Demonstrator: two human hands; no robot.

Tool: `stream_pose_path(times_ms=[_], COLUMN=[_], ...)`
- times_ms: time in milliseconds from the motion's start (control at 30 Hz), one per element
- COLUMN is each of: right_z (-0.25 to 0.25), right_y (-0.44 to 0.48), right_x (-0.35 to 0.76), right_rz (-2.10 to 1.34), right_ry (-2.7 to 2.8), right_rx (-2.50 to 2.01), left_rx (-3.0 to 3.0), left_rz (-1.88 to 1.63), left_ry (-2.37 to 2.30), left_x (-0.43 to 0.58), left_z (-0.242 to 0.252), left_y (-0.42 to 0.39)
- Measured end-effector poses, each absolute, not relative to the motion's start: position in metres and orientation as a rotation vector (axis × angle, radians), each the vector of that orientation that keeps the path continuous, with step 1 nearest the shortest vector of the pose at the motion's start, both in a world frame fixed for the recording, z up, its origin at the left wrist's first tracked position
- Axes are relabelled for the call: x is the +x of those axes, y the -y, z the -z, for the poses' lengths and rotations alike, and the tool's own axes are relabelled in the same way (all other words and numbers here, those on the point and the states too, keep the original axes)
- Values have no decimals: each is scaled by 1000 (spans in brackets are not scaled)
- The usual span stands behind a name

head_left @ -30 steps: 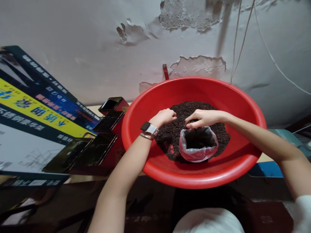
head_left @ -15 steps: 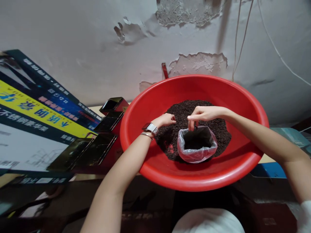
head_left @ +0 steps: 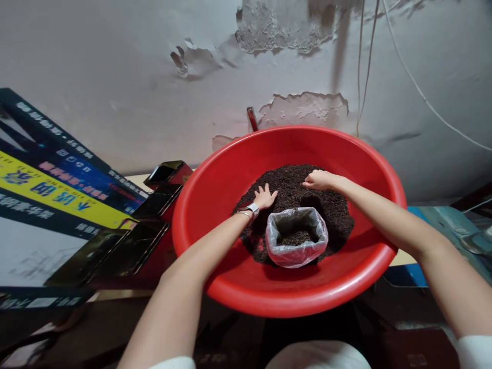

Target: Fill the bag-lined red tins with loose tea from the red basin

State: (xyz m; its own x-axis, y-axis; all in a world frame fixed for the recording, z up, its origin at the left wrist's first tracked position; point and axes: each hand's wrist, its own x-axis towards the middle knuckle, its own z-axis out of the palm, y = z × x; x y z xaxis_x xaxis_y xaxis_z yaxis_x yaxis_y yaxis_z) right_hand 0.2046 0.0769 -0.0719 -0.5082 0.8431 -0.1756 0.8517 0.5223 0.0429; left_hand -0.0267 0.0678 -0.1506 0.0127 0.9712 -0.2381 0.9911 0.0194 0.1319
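A big red basin (head_left: 238, 287) holds a heap of dark loose tea leaves (head_left: 292, 187). In the heap stands a small container lined with a clear plastic bag (head_left: 296, 236), partly filled with the dark leaves. My left hand (head_left: 264, 196), with a watch on its wrist, lies flat on the heap with fingers spread, just left of the container. Beyond the container, my right hand (head_left: 317, 179) rests on the leaves with fingers curled down into them; what is in it is hidden.
Several dark red tins with black openings (head_left: 154, 205) lie to the left of the basin. A large printed board (head_left: 49, 195) leans at the far left. A peeling wall with hanging cords (head_left: 361, 66) stands behind.
Both hands have left the container's rim and moved farther back onto the heap. The left hand has opened flat. More leaves now lie inside the bag.
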Motion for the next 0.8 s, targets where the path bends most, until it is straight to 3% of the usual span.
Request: stream_pose_path(times_ms=[300,467,667,800], right_z=[79,79,104,132], right_y=[-79,-79,-88,-80], right_x=[205,205,217,209], right_rz=[105,149,232,297], right_ry=[-2545,-2514,-2400,-2402], right_rx=[1432,1440,1545,1593], left_rx=[2075,2250,2277,2403], left_rz=[-88,-4,98,-197], left_ry=[-2005,-1915,-1881,-1801], left_x=[-18,-9,-4,-2], left_z=[177,172,135,89], left_y=[-57,-42,-52,-53])
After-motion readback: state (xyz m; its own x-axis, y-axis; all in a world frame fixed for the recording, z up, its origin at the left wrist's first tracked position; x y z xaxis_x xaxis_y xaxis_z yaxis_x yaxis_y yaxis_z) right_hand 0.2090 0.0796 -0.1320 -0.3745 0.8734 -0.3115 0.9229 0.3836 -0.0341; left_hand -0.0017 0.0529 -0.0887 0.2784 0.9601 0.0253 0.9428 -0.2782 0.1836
